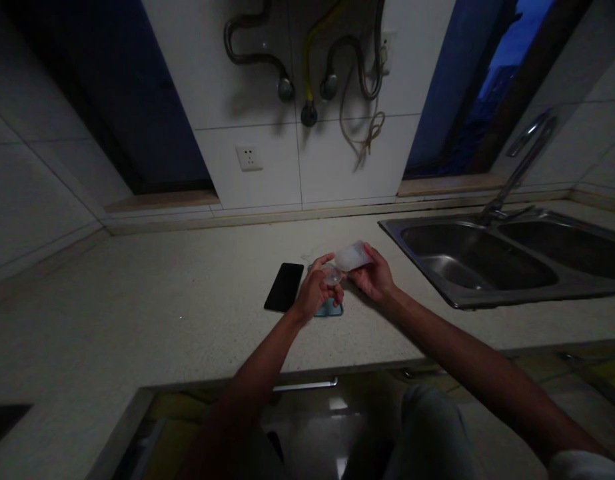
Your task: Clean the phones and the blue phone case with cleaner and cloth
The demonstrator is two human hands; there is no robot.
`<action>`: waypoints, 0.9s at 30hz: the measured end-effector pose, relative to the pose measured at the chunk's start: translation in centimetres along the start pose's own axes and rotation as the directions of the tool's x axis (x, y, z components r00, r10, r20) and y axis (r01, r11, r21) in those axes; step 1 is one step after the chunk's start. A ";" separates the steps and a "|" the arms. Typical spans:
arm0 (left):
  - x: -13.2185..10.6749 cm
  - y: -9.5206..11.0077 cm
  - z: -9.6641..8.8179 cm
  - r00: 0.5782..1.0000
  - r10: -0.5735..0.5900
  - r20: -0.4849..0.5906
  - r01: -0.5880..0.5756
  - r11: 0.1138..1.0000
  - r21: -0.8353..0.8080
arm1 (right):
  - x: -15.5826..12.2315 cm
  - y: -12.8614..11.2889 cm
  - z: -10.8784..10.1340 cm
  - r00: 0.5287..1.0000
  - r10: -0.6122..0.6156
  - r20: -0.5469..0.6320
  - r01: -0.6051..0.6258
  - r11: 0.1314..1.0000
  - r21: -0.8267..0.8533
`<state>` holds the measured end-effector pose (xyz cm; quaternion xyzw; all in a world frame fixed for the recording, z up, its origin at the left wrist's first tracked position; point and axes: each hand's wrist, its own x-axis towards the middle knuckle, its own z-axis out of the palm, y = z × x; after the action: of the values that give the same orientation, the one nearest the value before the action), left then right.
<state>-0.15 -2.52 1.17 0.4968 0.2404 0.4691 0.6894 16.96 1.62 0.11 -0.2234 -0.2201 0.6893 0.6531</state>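
Observation:
My right hand is closed on a small translucent white packet, held just above the countertop. My left hand pinches a small clear piece at the packet's lower end. Both hands meet over a blue-green phone lying flat on the counter, mostly hidden beneath them. A black phone lies face up just left of my left hand.
A double steel sink with a tall tap sits at the right. The tiled wall behind carries a socket and hoses with valves. Dark windows flank it. A drawer handle shows below the counter edge.

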 end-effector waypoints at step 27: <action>5.5 -4.2 2.1 0.925 0.163 0.342 -0.374 0.242 0.896 | 1.5 -5.2 -1.5 0.983 -0.079 -0.167 0.116 0.968 0.223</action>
<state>5.63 1.10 -1.09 0.8797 0.3192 0.2988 0.1870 21.93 3.44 1.92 -0.1883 -0.0968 0.6575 0.7231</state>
